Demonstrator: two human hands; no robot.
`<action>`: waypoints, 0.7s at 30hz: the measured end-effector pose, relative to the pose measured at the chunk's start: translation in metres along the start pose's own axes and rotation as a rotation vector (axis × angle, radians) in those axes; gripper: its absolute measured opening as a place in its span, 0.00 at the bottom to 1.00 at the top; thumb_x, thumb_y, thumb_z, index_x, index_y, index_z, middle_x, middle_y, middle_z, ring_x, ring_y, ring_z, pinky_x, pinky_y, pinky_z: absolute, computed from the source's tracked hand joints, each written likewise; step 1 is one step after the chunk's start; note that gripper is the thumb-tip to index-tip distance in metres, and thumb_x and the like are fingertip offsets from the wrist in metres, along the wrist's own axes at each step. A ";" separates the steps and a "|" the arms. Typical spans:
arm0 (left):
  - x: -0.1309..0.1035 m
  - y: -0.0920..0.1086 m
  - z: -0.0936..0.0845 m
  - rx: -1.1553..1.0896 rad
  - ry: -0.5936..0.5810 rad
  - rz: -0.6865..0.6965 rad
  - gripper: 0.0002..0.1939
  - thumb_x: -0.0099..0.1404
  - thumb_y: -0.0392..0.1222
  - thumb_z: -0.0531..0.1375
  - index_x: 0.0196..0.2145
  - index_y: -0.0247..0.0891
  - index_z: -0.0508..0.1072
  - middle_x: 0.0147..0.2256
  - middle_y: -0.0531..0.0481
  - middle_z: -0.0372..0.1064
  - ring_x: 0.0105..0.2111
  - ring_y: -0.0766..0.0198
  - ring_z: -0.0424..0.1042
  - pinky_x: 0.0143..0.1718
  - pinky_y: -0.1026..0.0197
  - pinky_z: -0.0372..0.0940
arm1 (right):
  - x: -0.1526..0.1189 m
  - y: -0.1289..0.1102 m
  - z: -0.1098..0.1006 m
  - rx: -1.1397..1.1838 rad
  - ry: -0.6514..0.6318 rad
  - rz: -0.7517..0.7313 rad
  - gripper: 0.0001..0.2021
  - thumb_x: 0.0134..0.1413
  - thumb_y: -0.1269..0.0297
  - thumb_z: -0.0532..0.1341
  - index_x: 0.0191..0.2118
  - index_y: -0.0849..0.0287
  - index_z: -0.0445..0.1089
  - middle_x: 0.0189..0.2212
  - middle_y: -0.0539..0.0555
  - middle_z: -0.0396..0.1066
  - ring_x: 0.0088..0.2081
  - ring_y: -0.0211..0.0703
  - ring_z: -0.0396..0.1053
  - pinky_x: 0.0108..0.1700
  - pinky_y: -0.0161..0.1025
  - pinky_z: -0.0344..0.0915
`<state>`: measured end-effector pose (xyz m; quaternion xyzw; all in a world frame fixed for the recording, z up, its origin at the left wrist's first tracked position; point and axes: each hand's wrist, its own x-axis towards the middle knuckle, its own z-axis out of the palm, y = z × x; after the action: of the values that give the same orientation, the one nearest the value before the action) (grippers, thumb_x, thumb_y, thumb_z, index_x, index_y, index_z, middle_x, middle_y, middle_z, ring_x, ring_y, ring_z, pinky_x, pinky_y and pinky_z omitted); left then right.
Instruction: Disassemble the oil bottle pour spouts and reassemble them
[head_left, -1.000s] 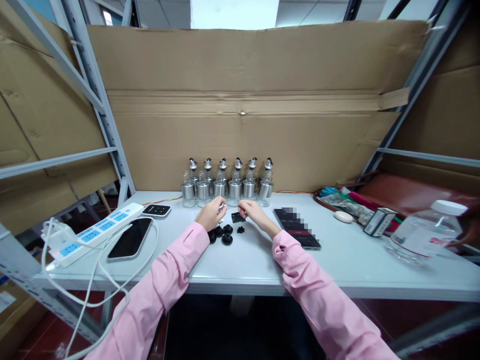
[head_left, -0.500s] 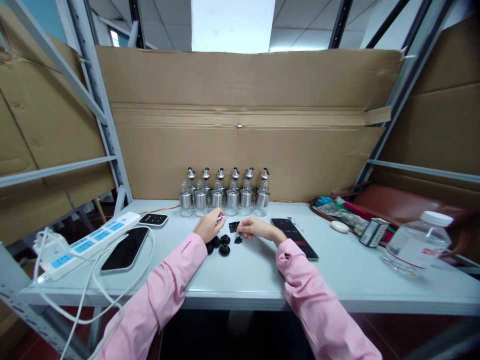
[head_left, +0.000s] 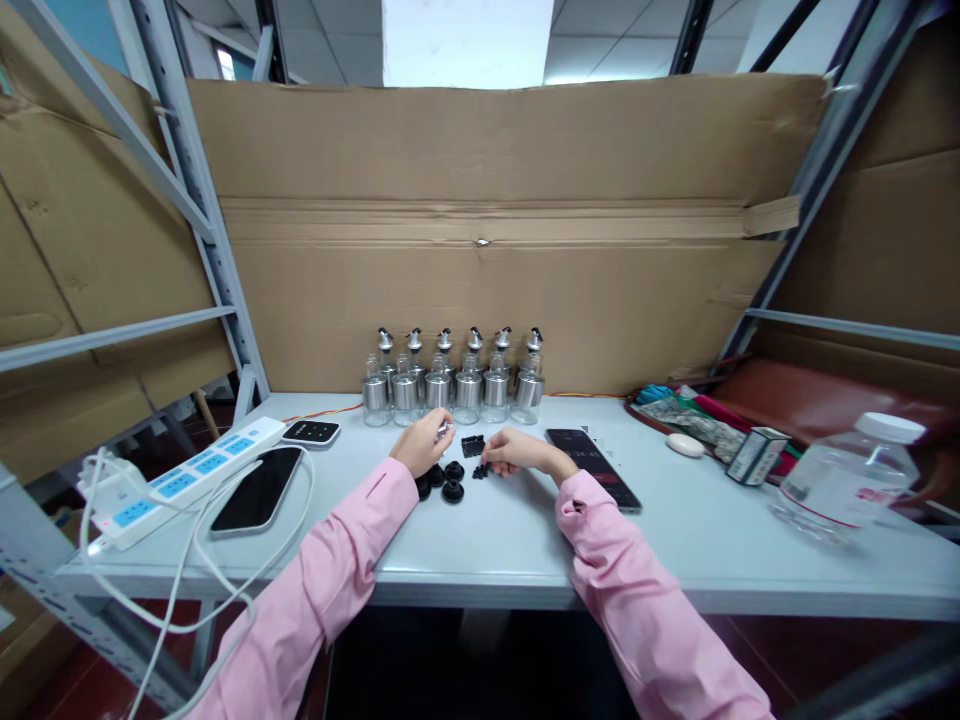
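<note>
My left hand (head_left: 420,446) is closed around a small silver metal piece (head_left: 442,430), mostly hidden by the fingers. Just below it lie several round black stoppers (head_left: 452,491). My right hand (head_left: 519,452) has its fingertips pinched together at a small pile of tiny black parts (head_left: 480,471); whether one is between them I cannot make out. Behind that pile is a neat group of black pieces (head_left: 472,445). Farther back stand clear glass bottles (head_left: 466,388) with silver sleeves in a front row, and others behind topped with silver pourer spouts (head_left: 475,338).
At left are a power strip (head_left: 187,480) with white cables, a phone (head_left: 259,490) and a small black-faced device (head_left: 311,432). A dark tablet-like phone (head_left: 596,468) lies beside my right wrist. Farther right are a white oval object (head_left: 685,445), a small box (head_left: 757,456) and a plastic bottle (head_left: 847,480).
The whole view has shifted slightly. My right fingertips have come down to the tiny black parts; my left hand keeps its hold on the silver piece.
</note>
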<state>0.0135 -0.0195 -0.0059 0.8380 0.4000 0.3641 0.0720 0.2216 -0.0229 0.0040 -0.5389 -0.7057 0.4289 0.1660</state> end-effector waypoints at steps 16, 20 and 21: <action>0.001 0.000 0.000 -0.008 0.003 -0.001 0.07 0.64 0.42 0.50 0.37 0.38 0.63 0.31 0.51 0.65 0.29 0.65 0.65 0.33 0.63 0.60 | 0.006 0.003 0.003 -0.042 0.078 -0.025 0.12 0.52 0.68 0.56 0.19 0.63 0.64 0.14 0.48 0.65 0.13 0.30 0.60 0.16 0.29 0.54; 0.000 0.001 0.000 -0.011 -0.002 -0.005 0.07 0.64 0.43 0.50 0.37 0.39 0.63 0.31 0.51 0.65 0.29 0.65 0.65 0.33 0.63 0.60 | 0.002 0.000 0.004 -0.036 0.031 -0.031 0.12 0.52 0.67 0.57 0.20 0.64 0.65 0.15 0.48 0.66 0.14 0.30 0.62 0.17 0.29 0.55; 0.000 0.001 0.000 -0.010 -0.002 -0.004 0.07 0.64 0.43 0.50 0.37 0.39 0.63 0.32 0.51 0.65 0.29 0.65 0.65 0.33 0.63 0.60 | 0.002 -0.001 0.004 -0.031 0.025 -0.032 0.12 0.52 0.67 0.57 0.20 0.64 0.65 0.15 0.49 0.67 0.14 0.30 0.62 0.17 0.29 0.56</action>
<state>0.0136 -0.0201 -0.0057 0.8372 0.3997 0.3651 0.0773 0.2178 -0.0227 0.0019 -0.5354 -0.7185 0.4087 0.1731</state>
